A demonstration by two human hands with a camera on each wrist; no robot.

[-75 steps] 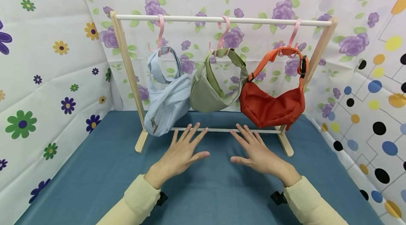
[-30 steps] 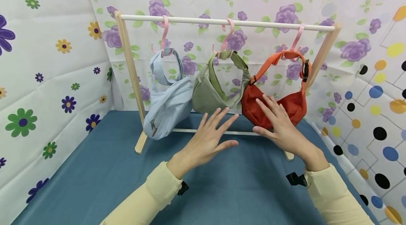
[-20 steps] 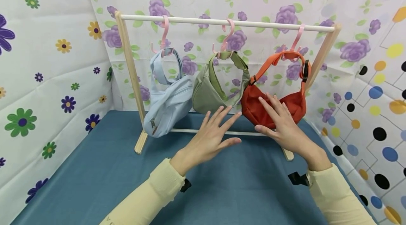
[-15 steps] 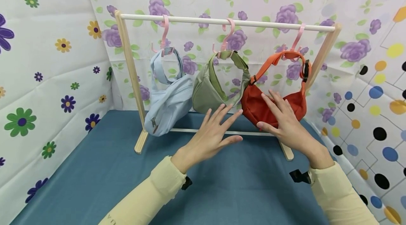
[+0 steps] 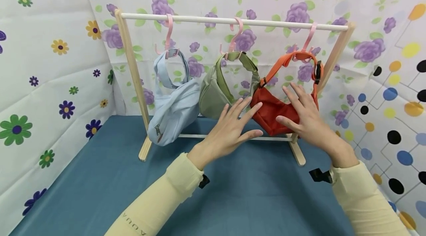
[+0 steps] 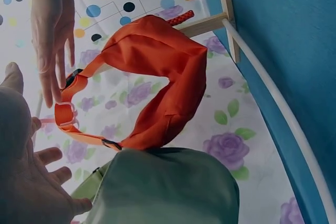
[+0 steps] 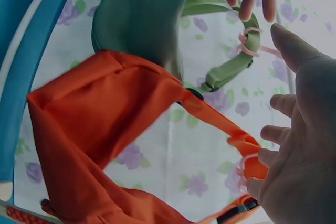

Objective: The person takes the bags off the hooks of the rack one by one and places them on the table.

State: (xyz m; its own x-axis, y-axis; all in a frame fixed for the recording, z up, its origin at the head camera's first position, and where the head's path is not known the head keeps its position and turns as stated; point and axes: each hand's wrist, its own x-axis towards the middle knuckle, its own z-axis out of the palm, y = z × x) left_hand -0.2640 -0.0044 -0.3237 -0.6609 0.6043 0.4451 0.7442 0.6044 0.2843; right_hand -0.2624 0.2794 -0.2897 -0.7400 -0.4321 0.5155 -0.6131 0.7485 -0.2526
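Observation:
Three shoulder bags hang by their straps from pink hooks on a rack: a light blue bag (image 5: 178, 108) at left, a sage green bag (image 5: 213, 97) in the middle, a red bag (image 5: 271, 110) with an orange strap (image 5: 279, 66) at right. My left hand (image 5: 226, 132), fingers spread, is in front of the green bag's lower right part and overlaps it in the head view. My right hand (image 5: 309, 121), also spread, is before the red bag and hides its right part. Both wrist views show the fingers apart from the bags, holding nothing.
The rack has a white top rail (image 5: 206, 19), wooden legs (image 5: 131, 69) and a low white crossbar (image 5: 193, 136). It stands on a blue cloth (image 5: 233, 199). Patterned sheets (image 5: 43, 91) enclose the back and both sides. Pink hooks (image 5: 235, 36) hold the bags.
Both hands have risen from low over the cloth and moved right, up to the green and red bags. The camera view has shifted slightly. The bags hang in the same places.

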